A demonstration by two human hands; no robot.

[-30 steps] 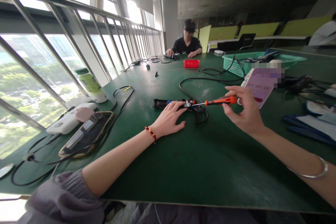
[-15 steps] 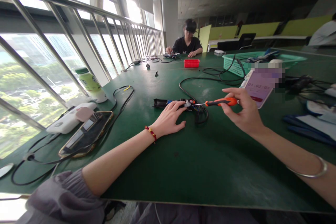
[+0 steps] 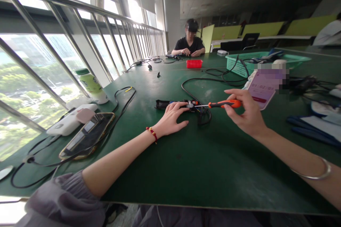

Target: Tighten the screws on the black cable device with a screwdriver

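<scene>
On the green table lies a long black electrical device (image 3: 161,104) with a bare metal part, wires and a cable at its right end; its exact kind I cannot make out. My left hand (image 3: 172,117) rests over its middle, fingers stretched across it and thumb spread on the near side, hiding part of the body. Between thumb and fingers, my right hand (image 3: 246,111) grips the orange-and-black handle of a screwdriver (image 3: 222,104). The shaft lies nearly level, pointing left, its tip at the metal part beside my left fingertips.
A phone showing a timer (image 3: 262,88) stands behind my right hand, near a green basket (image 3: 237,66). Further off are a red tray (image 3: 194,64) and a person (image 3: 189,44). At left are a bottle (image 3: 92,87), a power bank (image 3: 66,122), another phone (image 3: 87,136) and cables.
My hands and the screwdriver stay almost in place; the left thumb has shifted slightly. Across the table, the other person's hands have come closer together.
</scene>
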